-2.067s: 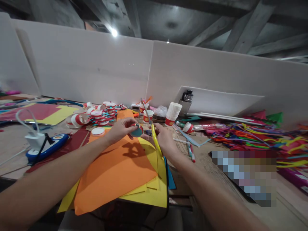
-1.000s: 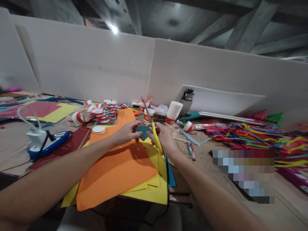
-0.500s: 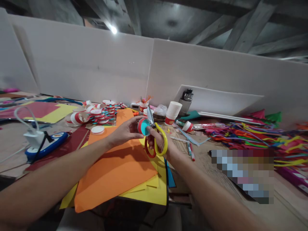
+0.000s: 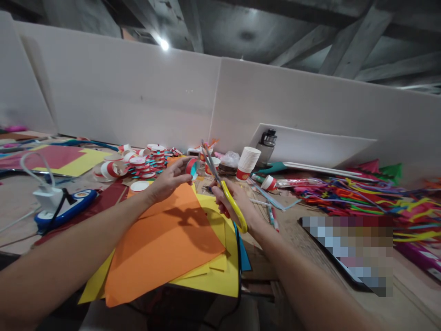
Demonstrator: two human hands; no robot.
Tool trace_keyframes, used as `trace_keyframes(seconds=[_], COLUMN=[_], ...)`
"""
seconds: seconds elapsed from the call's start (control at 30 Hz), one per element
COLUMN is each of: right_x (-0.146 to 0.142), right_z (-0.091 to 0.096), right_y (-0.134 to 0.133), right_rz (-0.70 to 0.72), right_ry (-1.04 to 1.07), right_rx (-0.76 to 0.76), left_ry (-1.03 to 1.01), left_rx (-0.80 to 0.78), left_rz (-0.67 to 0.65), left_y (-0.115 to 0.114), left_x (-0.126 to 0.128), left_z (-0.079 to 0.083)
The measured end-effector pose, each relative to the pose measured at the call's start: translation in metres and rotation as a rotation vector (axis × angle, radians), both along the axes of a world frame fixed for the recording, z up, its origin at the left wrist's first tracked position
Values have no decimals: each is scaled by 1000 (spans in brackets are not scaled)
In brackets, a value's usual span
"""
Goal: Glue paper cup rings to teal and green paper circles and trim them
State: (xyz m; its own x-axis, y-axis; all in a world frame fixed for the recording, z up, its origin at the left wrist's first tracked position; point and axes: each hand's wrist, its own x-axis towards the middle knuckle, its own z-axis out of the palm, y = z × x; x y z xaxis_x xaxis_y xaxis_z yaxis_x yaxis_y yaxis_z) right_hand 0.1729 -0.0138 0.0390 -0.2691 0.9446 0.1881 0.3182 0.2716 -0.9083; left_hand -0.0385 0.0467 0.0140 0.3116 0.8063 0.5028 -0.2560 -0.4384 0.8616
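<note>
My left hand point(image 4: 172, 178) grips a short cut-down paper cup piece point(image 4: 192, 166), red outside and teal inside, between thumb and fingers. My right hand point(image 4: 241, 197) is wrapped around scissors point(image 4: 233, 206) with a yellow handle loop; the red loop is mostly hidden behind the fingers. The blades point up and away, to the right of the cup piece and apart from it. Both hands are above orange paper point(image 4: 161, 243) that lies over yellow sheets point(image 4: 225, 280).
Several cut cup pieces point(image 4: 138, 165) are piled at the back left. A paper cup stack point(image 4: 248, 163) stands near a dark bottle point(image 4: 267, 147). A blue power strip point(image 4: 65, 209) lies left, a tablet-like device point(image 4: 344, 257) right, before colourful pipe cleaners point(image 4: 365, 193).
My hands have drawn apart: the left moved up and left with the cup piece, turning it. The scissors swung away from it and now tilt leftward.
</note>
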Motion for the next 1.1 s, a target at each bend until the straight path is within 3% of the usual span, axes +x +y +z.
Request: trace_keyframes(seconds=[0.23, 0.47, 0.63, 0.9, 1.1], right_x=[-4, 0, -2, 1, 1], right_z=[-2, -1, -1, -4, -7], right_y=[-2, -7, -6, -3, -3], right_rz=[-55, 19, -3, 49, 64], right_ry=[-128, -215, -185, -158, -165], right_rx=[93, -4, -106, -111, -95], left_ry=[-144, -75, -51, -124, -125], left_rx=[-107, -31, -2, -38, -38], left_rz=[-6, 10, -10, -118, -60], left_y=[3, 3, -1, -6, -5], left_x=[-3, -3, -2, 2, 2], left_z=[4, 3, 6, 5, 2])
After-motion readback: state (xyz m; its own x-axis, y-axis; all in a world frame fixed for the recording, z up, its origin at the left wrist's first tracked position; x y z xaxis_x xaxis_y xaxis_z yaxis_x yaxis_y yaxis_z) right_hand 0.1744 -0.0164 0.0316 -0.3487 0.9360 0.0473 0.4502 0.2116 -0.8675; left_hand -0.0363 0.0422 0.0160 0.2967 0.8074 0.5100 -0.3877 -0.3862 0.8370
